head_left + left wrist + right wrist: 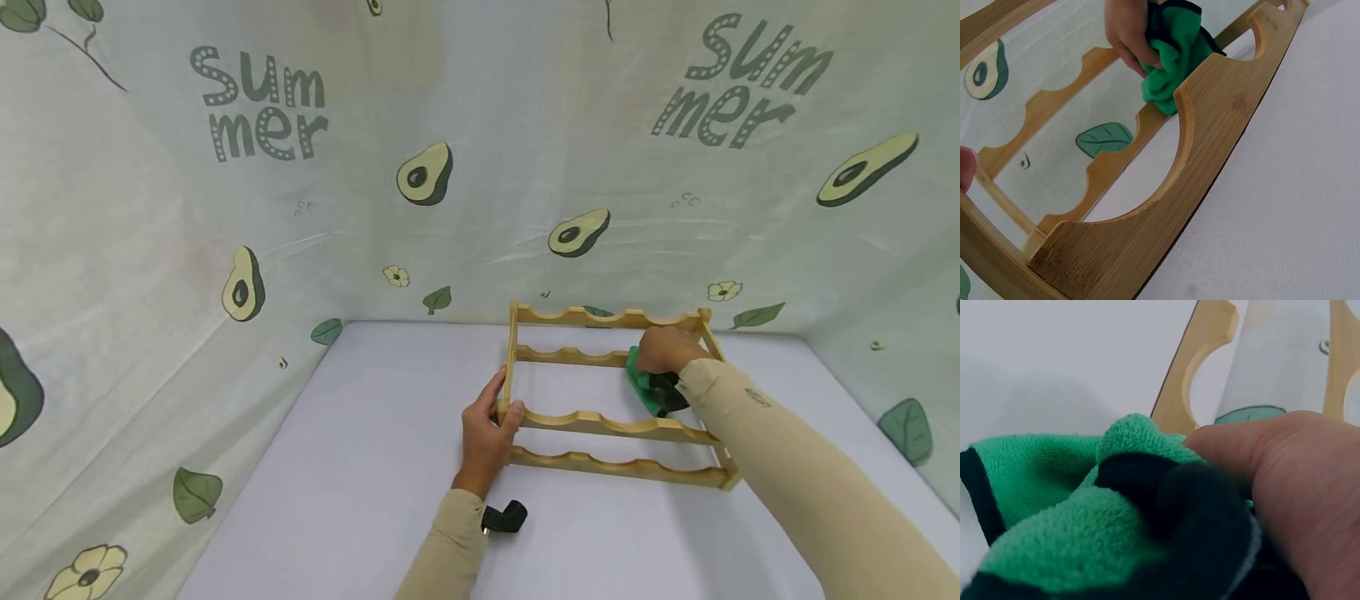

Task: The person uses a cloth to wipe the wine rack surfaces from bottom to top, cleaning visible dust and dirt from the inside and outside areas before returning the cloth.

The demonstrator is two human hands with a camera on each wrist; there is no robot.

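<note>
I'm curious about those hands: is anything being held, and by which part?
The right hand grips the green, black-edged cloth by a bunched fold; the left hand grips the scalloped wooden rack by its near left corner.

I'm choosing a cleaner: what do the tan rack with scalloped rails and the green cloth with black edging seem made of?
The tan rack with scalloped rails looks like wood, perhaps bamboo, with a smooth, natural finish: fine straight grain runs along one rail. The green cloth with black edging looks like soft, matte terry or microfibre: short fuzzy pile shows, but the exact fibre is unclear.
</note>
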